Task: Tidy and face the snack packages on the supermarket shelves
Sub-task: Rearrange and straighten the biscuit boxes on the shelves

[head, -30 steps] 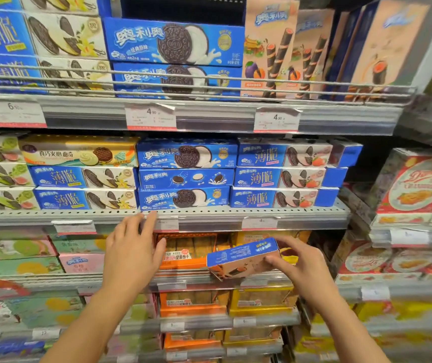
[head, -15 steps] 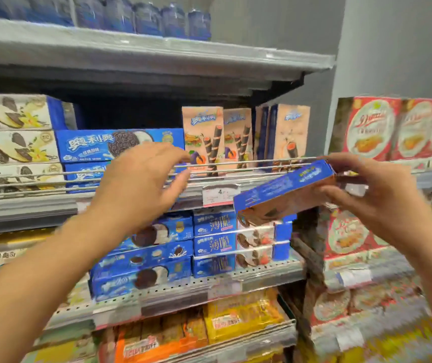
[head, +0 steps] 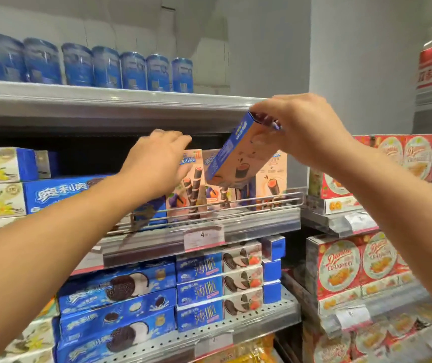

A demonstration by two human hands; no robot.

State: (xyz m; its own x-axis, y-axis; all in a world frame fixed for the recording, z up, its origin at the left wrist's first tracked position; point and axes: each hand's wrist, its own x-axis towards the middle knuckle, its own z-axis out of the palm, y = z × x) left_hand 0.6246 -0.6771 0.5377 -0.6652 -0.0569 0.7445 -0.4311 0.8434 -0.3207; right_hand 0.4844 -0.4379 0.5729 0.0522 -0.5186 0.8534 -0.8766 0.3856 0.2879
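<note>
While the right hand [head: 306,132] pinches the tilted box [head: 241,153] near its top, the left hand [head: 157,163] reaches open; light, stiff, crushable cardboard.

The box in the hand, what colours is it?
Peach-orange front, blue side, seen in the head view: the box, held tilted by the right hand.

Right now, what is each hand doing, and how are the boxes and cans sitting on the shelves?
Right hand: grips the wafer roll box by its top end.
Wafer roll box: tilted, held in the air above its row.
Left hand: fingers relaxed, reaching to the upright wafer boxes, holding nothing.
Blue cans: upright in a row on the top shelf.
Blue cookie boxes: lying flat, stacked.
</note>
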